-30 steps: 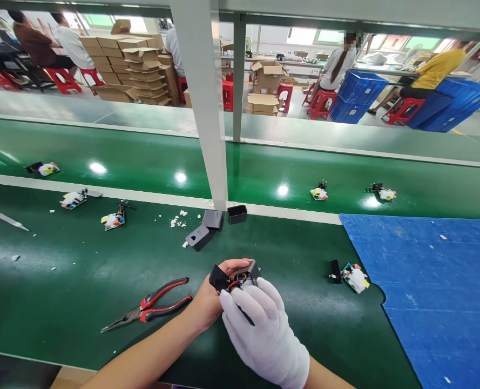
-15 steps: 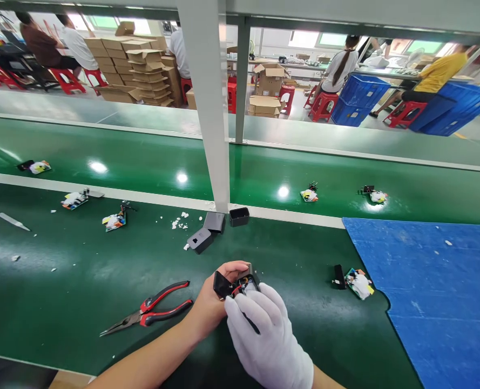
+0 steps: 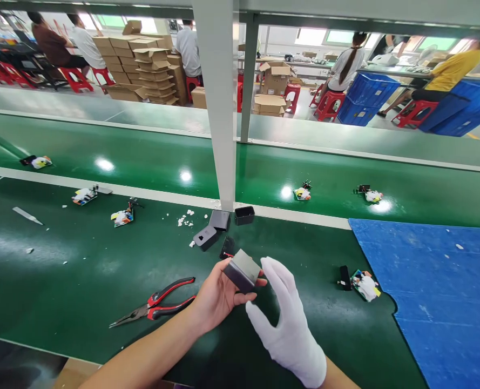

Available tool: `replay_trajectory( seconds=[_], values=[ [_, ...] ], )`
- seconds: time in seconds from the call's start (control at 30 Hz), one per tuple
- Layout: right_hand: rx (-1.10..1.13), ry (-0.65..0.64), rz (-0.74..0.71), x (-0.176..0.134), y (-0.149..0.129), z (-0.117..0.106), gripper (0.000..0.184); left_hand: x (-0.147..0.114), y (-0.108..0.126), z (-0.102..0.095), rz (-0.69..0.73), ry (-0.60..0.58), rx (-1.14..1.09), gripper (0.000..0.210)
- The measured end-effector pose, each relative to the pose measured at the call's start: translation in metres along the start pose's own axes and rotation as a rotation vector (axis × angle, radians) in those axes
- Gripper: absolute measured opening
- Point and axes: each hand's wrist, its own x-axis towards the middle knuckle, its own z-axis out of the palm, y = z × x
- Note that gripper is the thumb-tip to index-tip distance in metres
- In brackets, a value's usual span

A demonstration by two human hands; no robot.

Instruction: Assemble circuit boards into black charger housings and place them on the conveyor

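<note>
One smooth, boxy casing [image 3: 243,271] lies clasped in the left grip [image 3: 215,300] — the cloth-gloved right grip [image 3: 291,327] spread.

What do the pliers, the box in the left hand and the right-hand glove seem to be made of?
Pliers: grey, metallic-looking nose, probably steel; red-and-black handles, likely plastic or rubber.
Box: even grey, softly sheened faces, perhaps plastic; coated metal is possible.
Glove: matte white, soft-looking, probably cloth.

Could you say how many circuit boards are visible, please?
6: on the belt, one board left and two boards right; on the bench, two boards left and one board right. The held casing or background may hide more.
</note>
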Motion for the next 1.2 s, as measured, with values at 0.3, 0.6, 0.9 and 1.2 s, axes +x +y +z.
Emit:
replay_trajectory(
  seconds=[0.3,0.6,0.9,1.2],
  values=[
    [0.052,-0.080,0.105,0.004,0.013,0.013,0.051,0.002,-0.010,-0.012,-0.085,-0.181,0.015,0.054],
    [-0.140,0.059,0.017,0.007,0.007,0.009,0.029,0.002,-0.018,-0.013,-0.245,-0.260,-0.118,0.038],
    [-0.151,0.082,-0.119,0.013,0.002,0.004,0.021,0.001,-0.017,-0.014,-0.295,-0.317,-0.167,0.039],
    [-0.176,0.064,-0.210,0.012,0.004,0.003,0.031,-0.003,-0.012,-0.010,-0.236,-0.188,-0.145,0.032]
  ],
)
